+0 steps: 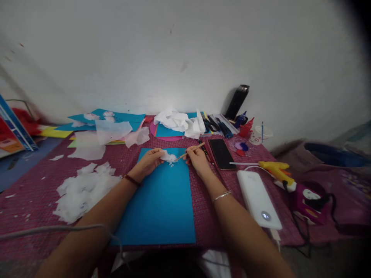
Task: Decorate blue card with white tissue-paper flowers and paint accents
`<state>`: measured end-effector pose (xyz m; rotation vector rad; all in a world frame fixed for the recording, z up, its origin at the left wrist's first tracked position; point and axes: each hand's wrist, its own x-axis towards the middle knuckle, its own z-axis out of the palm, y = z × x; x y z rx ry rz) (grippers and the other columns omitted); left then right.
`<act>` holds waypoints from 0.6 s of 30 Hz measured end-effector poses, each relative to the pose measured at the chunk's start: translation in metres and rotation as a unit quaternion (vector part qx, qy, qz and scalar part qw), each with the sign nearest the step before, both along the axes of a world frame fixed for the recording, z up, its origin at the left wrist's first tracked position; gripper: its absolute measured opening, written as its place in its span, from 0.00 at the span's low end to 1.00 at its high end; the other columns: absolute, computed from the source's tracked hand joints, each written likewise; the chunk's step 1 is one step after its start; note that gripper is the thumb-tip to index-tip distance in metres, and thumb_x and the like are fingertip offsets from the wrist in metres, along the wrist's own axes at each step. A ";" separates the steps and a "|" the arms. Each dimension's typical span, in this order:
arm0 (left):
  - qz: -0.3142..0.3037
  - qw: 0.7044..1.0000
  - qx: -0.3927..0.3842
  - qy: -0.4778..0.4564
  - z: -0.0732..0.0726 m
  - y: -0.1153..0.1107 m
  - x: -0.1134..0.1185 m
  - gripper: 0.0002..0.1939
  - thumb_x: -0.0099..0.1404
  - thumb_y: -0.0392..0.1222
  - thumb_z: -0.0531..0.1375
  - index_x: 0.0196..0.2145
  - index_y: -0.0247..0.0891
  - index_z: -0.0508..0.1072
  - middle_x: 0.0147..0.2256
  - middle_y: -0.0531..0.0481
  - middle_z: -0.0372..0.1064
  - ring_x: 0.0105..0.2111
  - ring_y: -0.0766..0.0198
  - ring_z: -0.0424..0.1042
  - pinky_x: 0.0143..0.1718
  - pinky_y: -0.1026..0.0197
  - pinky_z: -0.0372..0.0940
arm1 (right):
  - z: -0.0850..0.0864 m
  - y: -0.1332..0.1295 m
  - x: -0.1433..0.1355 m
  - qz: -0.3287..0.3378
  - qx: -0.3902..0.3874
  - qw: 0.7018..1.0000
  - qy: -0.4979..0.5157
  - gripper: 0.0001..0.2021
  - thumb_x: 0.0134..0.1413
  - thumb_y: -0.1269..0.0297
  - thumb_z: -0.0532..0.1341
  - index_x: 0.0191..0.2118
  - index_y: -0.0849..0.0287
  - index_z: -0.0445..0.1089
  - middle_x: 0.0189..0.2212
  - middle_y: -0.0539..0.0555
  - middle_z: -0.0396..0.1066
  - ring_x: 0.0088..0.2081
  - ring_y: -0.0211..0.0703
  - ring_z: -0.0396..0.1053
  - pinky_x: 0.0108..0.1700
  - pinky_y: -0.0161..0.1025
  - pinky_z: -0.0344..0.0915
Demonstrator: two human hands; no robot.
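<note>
A blue sheet lies flat in front of me. Over its upper part, my left hand pinches a small piece of white tissue. My right hand is closed on a thin wooden stick, whose lower end points down and left toward the tissue. White bits are at the stick's tip; whether they are attached to the sheet cannot be made out. Left of the sheet lies a pile of torn white tissue.
Behind are crumpled white tissue, scissors and a black bottle. On the right lie a phone, a white power bank and a yellow glue gun. A cable crosses the lower left.
</note>
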<state>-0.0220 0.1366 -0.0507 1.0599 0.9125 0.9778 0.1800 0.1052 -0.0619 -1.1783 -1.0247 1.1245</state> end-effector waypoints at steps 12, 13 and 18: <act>-0.091 0.963 0.111 0.230 0.020 -0.015 0.005 0.06 0.54 0.40 0.64 0.29 0.34 0.74 0.20 0.56 0.64 0.19 0.70 0.61 0.23 0.66 0.55 | -0.001 0.002 -0.001 0.013 0.011 0.999 -0.041 0.09 0.51 0.56 0.58 0.30 0.57 0.65 0.22 0.48 0.73 0.17 0.34 0.65 0.17 0.29 0.58; -0.098 0.949 0.142 0.263 0.018 -0.017 0.009 0.07 0.55 0.39 0.63 0.32 0.35 0.74 0.20 0.56 0.64 0.20 0.69 0.62 0.23 0.65 0.56 | -0.001 0.002 -0.002 0.014 0.013 0.999 -0.043 0.09 0.51 0.56 0.58 0.30 0.57 0.65 0.22 0.48 0.73 0.17 0.34 0.65 0.17 0.29 0.58; -0.026 0.892 0.263 0.367 0.003 -0.012 0.023 0.02 0.54 0.35 0.60 0.28 0.37 0.69 0.23 0.55 0.65 0.25 0.67 0.64 0.27 0.64 0.56 | 0.003 0.001 0.001 -0.037 0.010 0.999 -0.015 0.09 0.50 0.56 0.58 0.29 0.56 0.64 0.19 0.47 0.71 0.16 0.35 0.64 0.17 0.30 0.57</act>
